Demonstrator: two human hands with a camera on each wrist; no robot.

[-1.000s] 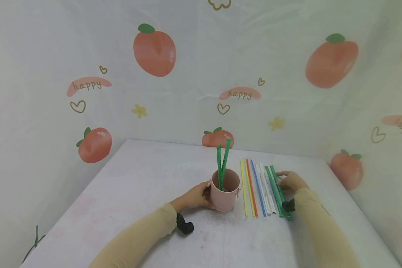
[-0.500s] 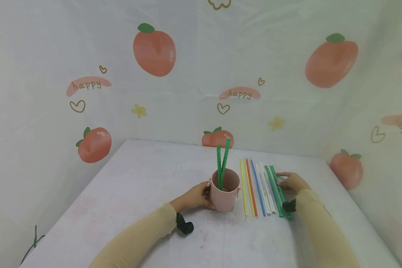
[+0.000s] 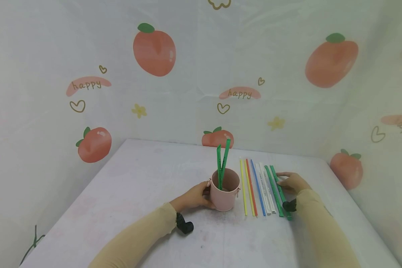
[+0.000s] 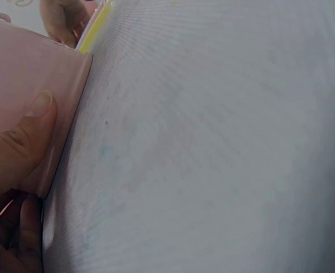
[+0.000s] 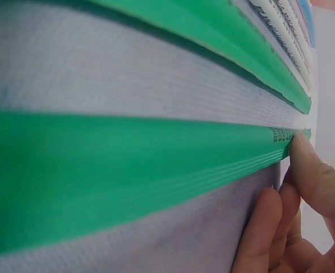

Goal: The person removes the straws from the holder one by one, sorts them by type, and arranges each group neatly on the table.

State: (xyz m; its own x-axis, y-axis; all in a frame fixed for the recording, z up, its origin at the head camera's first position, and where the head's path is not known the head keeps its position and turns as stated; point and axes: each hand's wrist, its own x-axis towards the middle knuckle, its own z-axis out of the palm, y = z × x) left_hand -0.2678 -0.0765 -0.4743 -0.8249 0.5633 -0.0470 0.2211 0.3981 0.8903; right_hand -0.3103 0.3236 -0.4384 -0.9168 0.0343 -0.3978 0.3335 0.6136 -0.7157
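A small pink bucket point(image 3: 223, 199) stands upright on the table, two green paper-wrapped straws point(image 3: 220, 163) leaning inside it. My left hand point(image 3: 194, 196) grips its left side; in the left wrist view the thumb point(image 4: 33, 128) lies along the bucket wall point(image 4: 19, 74). To the right, my right hand point(image 3: 292, 182) is at the outermost green wrapped straw point(image 3: 279, 190), which lies flat. The right wrist view has the thumb point(image 5: 312, 170) on that green straw point(image 5: 127, 165) near its far end, pinching it, with the other fingers partly hidden beside it.
Between bucket and right hand lie two yellow straws point(image 3: 243, 188), a red straw point(image 3: 251, 188), a blue straw point(image 3: 258, 188), white wrapped straws point(image 3: 267, 188) and another green wrapped straw point(image 3: 274, 191). A patterned white cloth point(image 3: 181, 115) hangs behind the table point(image 3: 147, 167).
Almost nothing differs: the right wrist and sleeve have shifted very slightly to the right. The left hand, bucket and straws have stayed in place.
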